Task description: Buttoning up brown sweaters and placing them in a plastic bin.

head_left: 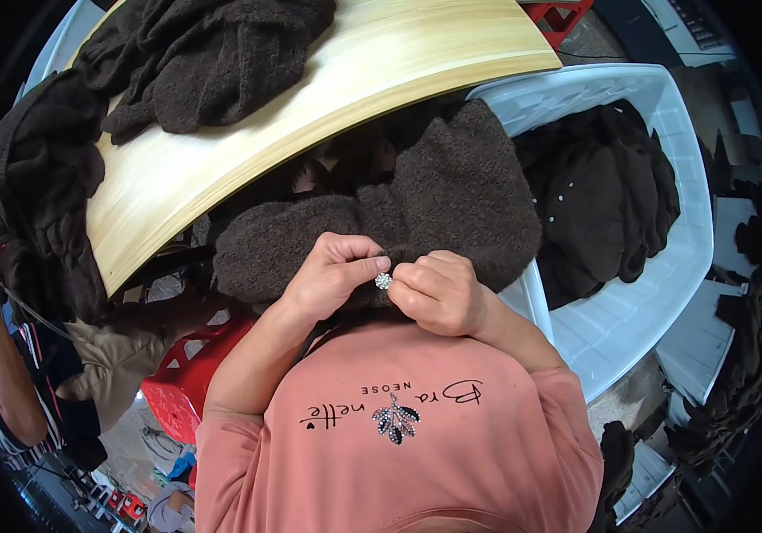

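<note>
A dark brown, fuzzy knit garment (465,186) lies across my lap, below the table edge. My left hand (328,277) is closed in a pinch on the garment's near edge, thumb pressed against the fingers. Close beside it, my right hand (441,293) has its fingers curled and also grips that edge. Between the two hands shows a small round sparkling piece (383,281), like a rhinestone button; whether it is fixed to the cloth I cannot tell. Anything finer between the fingertips is hidden.
A pale wooden table (345,98) bears more dark garments (230,62). To my right stands a light blue plastic tub (612,355) with a dark garment (607,195) showing small pale dots. At left are a red stool (177,400) and another person's arm (8,373).
</note>
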Demonstrator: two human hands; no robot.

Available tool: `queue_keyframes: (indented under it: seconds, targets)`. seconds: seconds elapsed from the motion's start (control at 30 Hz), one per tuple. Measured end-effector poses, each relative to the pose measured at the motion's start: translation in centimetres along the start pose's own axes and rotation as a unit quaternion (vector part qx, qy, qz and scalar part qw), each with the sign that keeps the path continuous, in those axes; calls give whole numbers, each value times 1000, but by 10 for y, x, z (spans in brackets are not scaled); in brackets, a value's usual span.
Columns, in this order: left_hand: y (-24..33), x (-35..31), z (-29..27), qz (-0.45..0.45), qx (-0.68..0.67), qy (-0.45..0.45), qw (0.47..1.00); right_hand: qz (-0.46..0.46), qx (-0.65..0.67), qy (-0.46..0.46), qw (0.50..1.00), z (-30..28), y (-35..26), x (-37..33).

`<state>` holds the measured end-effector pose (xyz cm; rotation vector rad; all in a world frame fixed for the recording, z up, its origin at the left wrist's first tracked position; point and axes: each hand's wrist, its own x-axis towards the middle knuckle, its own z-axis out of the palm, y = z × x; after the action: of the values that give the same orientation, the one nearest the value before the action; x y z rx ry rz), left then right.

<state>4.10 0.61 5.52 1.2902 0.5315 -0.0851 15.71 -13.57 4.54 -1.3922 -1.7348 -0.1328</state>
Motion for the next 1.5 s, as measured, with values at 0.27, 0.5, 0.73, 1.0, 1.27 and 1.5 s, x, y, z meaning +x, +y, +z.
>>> queue_keyframes:
  seconds: [0.27, 0.5, 0.73, 1.0, 1.27, 1.5]
  targets:
    - [-5, -5, -7, -9, -29, 32, 999, 40, -8, 17, 999, 15, 2, -5]
    - [-8, -7, -8, 6, -21, 52, 998, 55, -31, 14, 998, 15, 2, -2]
    - [-8, -17, -6, 111, 155, 97, 977, 123, 83, 40, 988, 20, 12, 8]
    - [-13, -16, 0, 266, 273, 143, 913, 280, 253, -56, 924, 18, 18, -1]
    - [-18, -15, 3, 295, 290, 162, 896, 332, 245, -77, 908, 18, 7, -6]
    - [-22, -12, 10, 414, 379, 211, 800, 308, 165, -19, 937, 20, -1, -4]
